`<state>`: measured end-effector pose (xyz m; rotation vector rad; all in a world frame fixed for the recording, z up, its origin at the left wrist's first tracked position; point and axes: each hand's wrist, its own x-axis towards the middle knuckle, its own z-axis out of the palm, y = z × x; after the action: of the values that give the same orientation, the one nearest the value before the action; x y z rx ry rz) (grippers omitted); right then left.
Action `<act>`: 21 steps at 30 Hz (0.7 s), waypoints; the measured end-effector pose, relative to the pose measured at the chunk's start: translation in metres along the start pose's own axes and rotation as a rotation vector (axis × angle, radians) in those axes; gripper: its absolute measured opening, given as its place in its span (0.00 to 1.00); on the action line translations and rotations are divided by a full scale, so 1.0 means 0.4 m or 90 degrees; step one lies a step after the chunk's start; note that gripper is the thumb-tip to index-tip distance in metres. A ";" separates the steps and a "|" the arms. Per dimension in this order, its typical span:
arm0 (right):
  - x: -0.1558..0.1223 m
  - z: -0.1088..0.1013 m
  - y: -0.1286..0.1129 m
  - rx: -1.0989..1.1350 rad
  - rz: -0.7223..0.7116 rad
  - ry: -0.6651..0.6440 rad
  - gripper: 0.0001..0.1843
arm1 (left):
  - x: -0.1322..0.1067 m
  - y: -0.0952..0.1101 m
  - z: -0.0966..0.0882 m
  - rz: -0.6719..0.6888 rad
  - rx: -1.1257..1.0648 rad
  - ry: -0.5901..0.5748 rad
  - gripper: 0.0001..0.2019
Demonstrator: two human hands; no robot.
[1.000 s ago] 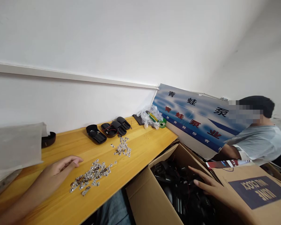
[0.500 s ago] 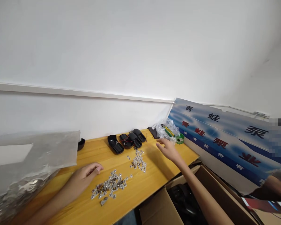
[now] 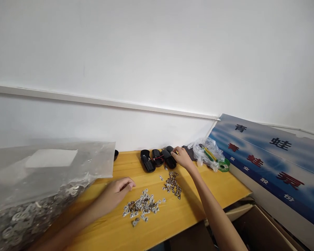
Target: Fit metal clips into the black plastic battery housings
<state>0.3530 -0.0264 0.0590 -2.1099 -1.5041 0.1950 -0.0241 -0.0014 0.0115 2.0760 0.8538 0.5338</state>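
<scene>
- Left hand (image 3: 117, 191): empty, fingers loosely curled, just beside the larger heap of metal clips (image 3: 143, 205).
- Right hand (image 3: 183, 157): fingers narrowly spread at the black plastic cases (image 3: 157, 159); whether it holds one, cannot tell.
- Smaller heap of metal clips (image 3: 172, 184): just below the right forearm (image 3: 206, 205), which could scatter it if dragged across.
- Plastic bag (image 3: 49, 174): full of clips, lying over the counter (image 3: 211, 198) edge; sagging could spill them toward the cardboard box (image 3: 261, 230).

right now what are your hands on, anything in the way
Right hand at black plastic casing. Left hand empty, by metal lugs. Plastic bag of metal parts beside it.
</scene>
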 end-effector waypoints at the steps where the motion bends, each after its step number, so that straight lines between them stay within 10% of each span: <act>1: -0.002 -0.001 -0.006 -0.003 0.010 0.000 0.17 | 0.000 0.001 0.000 0.000 -0.001 -0.002 0.19; 9: 0.026 0.051 -0.073 -0.082 0.104 -0.081 0.26 | -0.001 0.000 -0.001 0.003 0.007 0.007 0.17; 21: 0.024 0.062 0.056 -0.086 0.048 0.033 0.20 | -0.001 -0.001 -0.001 -0.002 0.010 -0.002 0.18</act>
<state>0.3649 -0.0145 0.0286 -2.2620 -1.4446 0.0660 -0.0248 -0.0014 0.0115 2.0891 0.8613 0.5234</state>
